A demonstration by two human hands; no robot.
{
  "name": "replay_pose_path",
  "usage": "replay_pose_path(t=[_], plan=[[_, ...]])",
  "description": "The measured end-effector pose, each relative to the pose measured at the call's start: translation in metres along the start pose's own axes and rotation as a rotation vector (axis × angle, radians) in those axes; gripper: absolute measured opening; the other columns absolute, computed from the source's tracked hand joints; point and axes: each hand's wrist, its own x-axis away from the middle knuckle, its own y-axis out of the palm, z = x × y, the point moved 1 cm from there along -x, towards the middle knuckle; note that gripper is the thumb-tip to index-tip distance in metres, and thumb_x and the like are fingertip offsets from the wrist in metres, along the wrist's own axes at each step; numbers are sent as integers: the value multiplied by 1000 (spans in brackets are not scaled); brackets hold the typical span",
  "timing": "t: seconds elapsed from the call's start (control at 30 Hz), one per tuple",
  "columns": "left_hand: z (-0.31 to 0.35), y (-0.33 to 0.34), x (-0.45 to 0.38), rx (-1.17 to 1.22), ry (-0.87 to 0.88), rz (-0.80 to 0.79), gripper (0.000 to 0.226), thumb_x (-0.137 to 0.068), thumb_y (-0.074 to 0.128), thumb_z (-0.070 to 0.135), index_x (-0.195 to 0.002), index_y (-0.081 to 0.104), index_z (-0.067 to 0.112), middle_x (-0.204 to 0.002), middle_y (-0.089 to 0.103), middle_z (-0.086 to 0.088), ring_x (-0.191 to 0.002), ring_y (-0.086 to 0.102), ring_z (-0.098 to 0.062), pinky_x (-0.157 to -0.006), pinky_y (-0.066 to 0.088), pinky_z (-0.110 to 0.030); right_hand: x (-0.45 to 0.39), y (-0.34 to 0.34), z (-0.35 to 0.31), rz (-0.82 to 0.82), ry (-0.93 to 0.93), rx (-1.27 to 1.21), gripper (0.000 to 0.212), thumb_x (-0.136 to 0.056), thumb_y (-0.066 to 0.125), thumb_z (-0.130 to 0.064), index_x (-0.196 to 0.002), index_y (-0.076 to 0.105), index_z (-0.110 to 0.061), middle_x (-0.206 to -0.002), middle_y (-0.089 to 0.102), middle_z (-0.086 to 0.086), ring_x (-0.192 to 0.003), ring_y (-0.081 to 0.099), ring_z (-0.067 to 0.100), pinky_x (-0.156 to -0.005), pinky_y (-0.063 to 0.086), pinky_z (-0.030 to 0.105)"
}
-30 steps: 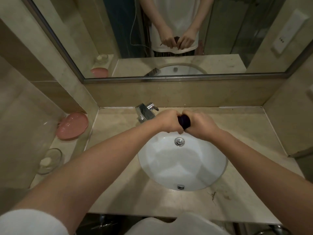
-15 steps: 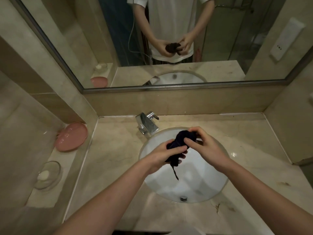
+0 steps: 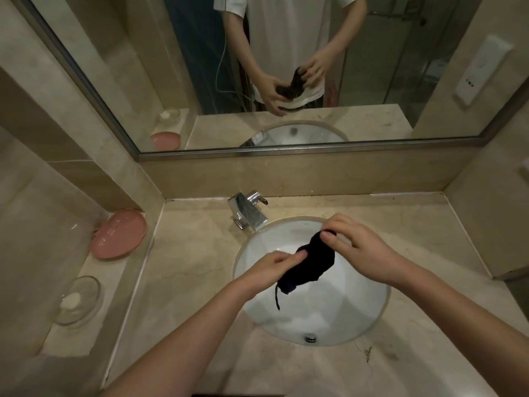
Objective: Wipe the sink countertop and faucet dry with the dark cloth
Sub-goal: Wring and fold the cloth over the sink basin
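Observation:
Over the white sink basin (image 3: pixel 337 316) I hold a small dark cloth (image 3: pixel 310 266) between both hands. My left hand (image 3: pixel 270 266) pinches its lower left part, and my right hand (image 3: pixel 353 245) pinches its upper right end. The cloth is partly spread out, with a loose thread hanging from its lower edge. A chrome faucet (image 3: pixel 247 213) stands at the basin's back left rim, apart from both hands. The beige marble countertop (image 3: pixel 189 270) surrounds the basin.
A pink dish (image 3: pixel 118 237) leans on the left ledge. Nearer me on that ledge sits a glass dish with a white soap (image 3: pixel 77 299). A mirror (image 3: pixel 286 67) fills the back wall. Side walls close in at left and right.
The cloth was squeezed into a tight ball between both fists near the faucet. My hands have since moved apart and toward me, and the cloth now stretches open between them.

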Motion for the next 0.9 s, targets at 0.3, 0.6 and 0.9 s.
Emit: replay_pose_path(t=[0.3, 0.6, 0.9], plan=[[19, 18, -8, -74, 242, -11, 47, -75, 85, 10, -102, 59, 38, -88, 63, 35, -88, 58, 11, -81, 45, -10, -8, -4, -44, 96, -84, -233, 16, -104, 51, -18, -100, 66, -20, -90, 70, -8, -86, 67, 6, -79, 50, 22], [21, 48, -23, 153, 131, 143, 21, -76, 86, 32, -86, 71, 23, -82, 74, 9, -79, 71, -7, -76, 56, -23, -7, -46, -66, 461, -59, -908, 16, -102, 47, -23, -98, 61, -17, -86, 65, -5, -82, 60, 7, -75, 48, 20], [50, 13, -19, 293, 264, 172, 46, -76, 66, -15, -106, 61, 20, -87, 66, 0, -73, 59, -13, -65, 49, -27, 55, -36, 58, 505, 476, -87, 13, -98, 57, -16, -97, 62, -28, -96, 67, -5, -92, 63, 15, -76, 48, 31]])
